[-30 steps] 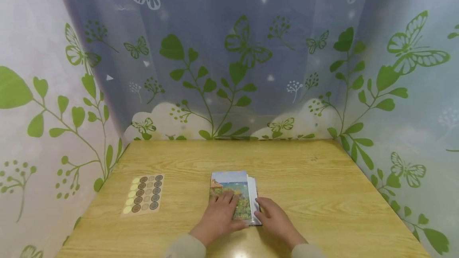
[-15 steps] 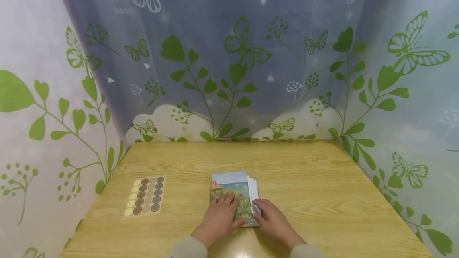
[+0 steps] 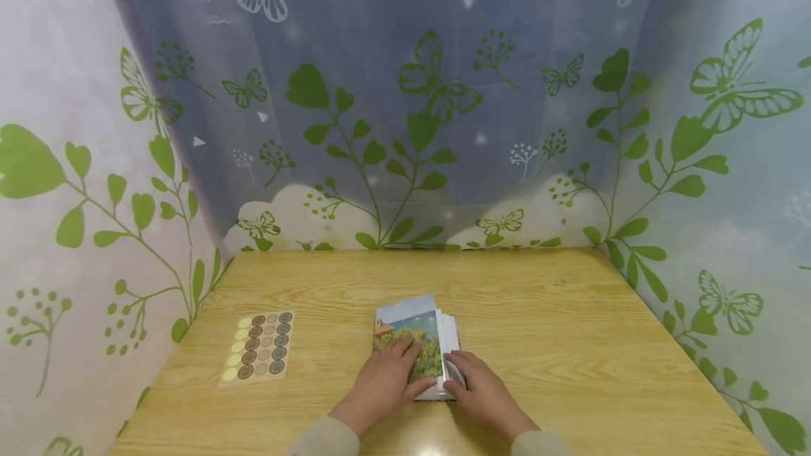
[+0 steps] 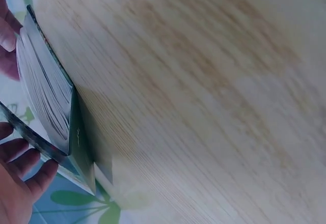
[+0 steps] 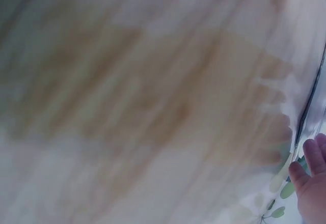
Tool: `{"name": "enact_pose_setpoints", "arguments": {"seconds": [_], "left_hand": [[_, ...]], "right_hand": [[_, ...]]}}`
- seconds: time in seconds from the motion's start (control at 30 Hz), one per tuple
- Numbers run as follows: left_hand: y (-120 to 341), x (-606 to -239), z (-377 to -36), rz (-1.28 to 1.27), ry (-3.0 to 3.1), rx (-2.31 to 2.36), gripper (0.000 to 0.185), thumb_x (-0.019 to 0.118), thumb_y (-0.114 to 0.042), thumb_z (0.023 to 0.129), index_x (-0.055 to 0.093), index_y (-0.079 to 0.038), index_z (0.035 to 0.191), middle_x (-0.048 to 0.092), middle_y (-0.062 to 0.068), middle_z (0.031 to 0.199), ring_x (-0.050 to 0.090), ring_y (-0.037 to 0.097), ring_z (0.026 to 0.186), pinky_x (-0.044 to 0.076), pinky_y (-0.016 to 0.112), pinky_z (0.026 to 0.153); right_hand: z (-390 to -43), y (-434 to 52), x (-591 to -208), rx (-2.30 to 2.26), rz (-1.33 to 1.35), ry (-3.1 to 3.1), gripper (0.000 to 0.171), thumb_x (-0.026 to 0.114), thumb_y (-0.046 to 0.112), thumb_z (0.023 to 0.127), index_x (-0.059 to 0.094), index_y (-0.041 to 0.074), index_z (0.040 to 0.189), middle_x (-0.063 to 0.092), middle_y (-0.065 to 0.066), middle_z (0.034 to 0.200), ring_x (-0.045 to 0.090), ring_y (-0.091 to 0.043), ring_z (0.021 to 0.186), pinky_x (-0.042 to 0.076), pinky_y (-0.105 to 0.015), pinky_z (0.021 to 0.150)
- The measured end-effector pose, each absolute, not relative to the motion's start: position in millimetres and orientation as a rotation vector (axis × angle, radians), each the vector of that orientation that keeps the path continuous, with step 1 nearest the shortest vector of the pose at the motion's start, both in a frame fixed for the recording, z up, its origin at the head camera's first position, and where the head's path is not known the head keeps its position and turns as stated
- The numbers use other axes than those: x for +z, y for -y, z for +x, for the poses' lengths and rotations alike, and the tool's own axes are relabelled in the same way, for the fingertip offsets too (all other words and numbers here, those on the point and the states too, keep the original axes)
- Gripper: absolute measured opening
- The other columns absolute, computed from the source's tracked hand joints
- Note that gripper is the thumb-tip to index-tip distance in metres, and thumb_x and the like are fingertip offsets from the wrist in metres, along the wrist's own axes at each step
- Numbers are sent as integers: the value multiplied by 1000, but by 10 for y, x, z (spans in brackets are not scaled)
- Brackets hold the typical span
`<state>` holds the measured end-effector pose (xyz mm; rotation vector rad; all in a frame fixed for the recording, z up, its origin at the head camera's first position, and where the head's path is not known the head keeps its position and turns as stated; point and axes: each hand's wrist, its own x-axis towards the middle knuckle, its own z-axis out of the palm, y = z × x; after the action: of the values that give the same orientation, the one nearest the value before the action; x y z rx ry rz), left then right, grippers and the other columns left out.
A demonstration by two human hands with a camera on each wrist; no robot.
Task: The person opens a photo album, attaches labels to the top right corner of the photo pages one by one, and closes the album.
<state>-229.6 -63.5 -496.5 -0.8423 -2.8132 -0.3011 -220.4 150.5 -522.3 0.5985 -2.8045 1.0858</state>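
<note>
A hardcover book (image 3: 418, 357) with a painted seaside garden on its front lies in the middle of the table. Its front cover is raised at an angle above the pages. My left hand (image 3: 388, 377) holds this cover, the fingers across the picture and the thumb at its lower right corner. At the opposite side, my right hand (image 3: 483, 391) grips the page edge with fingers and thumb. The left wrist view shows the green spine (image 4: 84, 147) and a gap between the pages (image 4: 46, 81) and the cover.
A sheet of round stickers (image 3: 258, 347) in yellow, brown and grey lies on the left of the wooden table (image 3: 570, 343). A curtain (image 3: 507, 111) printed with leaves and butterflies encloses the table at the back and both sides.
The front cover has tilted up off the pages, its far right corner higher than before. The right hand has shifted slightly left at the page edge. The sticker sheet stays in place.
</note>
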Motion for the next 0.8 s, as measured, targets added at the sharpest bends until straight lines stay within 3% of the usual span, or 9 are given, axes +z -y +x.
{"name": "enact_pose_setpoints", "arguments": {"seconds": [0.2,0.53,0.67,0.8], "left_hand": [[685,-4963,-2305,-841,2789,-385,70,48,-59,98,52,-4,142,51,15,143,52,32,128,49,48,99],[804,-4878,-2294,-838,2716,-558,64,50,-53,100,51,-5,143,53,14,142,53,31,127,48,46,101],[888,-4835,-2281,-862,2584,-614,55,55,-43,100,54,-4,140,58,13,136,58,30,122,49,44,99],[987,-4781,-2271,-875,2418,-681,53,64,-26,94,53,-1,139,61,17,131,61,31,117,52,43,96]], "right_hand": [[-2232,-1453,-5212,1008,627,2815,51,69,10,90,54,-1,138,56,-24,134,53,-43,123,40,-59,104],[-2248,-1432,-5224,919,635,2844,42,69,10,89,62,0,129,59,-23,129,55,-43,120,42,-59,101],[-2247,-1423,-5216,938,621,2854,41,69,10,89,63,1,128,58,-23,129,55,-44,120,41,-60,101],[-2255,-1412,-5218,942,601,2871,41,69,10,89,63,1,128,58,-23,130,54,-44,121,41,-60,102]]}}
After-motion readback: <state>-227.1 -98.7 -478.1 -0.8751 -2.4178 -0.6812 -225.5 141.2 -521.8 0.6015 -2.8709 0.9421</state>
